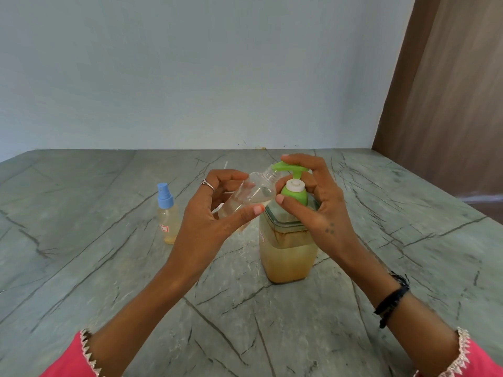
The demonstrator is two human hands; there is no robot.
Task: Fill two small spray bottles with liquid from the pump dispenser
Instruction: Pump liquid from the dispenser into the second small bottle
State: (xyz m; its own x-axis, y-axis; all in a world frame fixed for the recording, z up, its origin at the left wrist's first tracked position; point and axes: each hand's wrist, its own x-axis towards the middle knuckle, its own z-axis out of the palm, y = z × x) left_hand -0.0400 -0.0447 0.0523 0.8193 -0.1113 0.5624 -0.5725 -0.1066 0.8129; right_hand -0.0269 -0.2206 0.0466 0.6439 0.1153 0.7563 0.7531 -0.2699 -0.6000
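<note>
Two hands meet over the pump dispenser [288, 248], a squarish clear jar of cloudy yellow-brown liquid that stands on the grey marble counter [109, 268]. The left hand [212, 213] grasps an uncapped small spray bottle [250, 195] between thumb and curled fingers, tilted so that its open threaded neck points up and right, right at the spout of the green pump head [288, 167]. A little pale liquid lies in the lower part of that tilted bottle. A ring [207, 184] sits on one finger of the left hand. The right hand [318, 202] is curled round the pump: its fingertips rest on top of the green pump head, and its thumb reaches in front of the green collar, close to the thumb of the left hand. A black bracelet [392, 297] circles the right wrist, and pink sleeves with pale trim show at the bottom edge. Left of the hands, well apart from the jar, a second small spray bottle [168, 213] stands upright on the counter with its blue spray cap on, holding yellowish liquid. Behind the counter rises a pale blue wall [190, 77], with a brown wooden panel [449, 91] at the right
</note>
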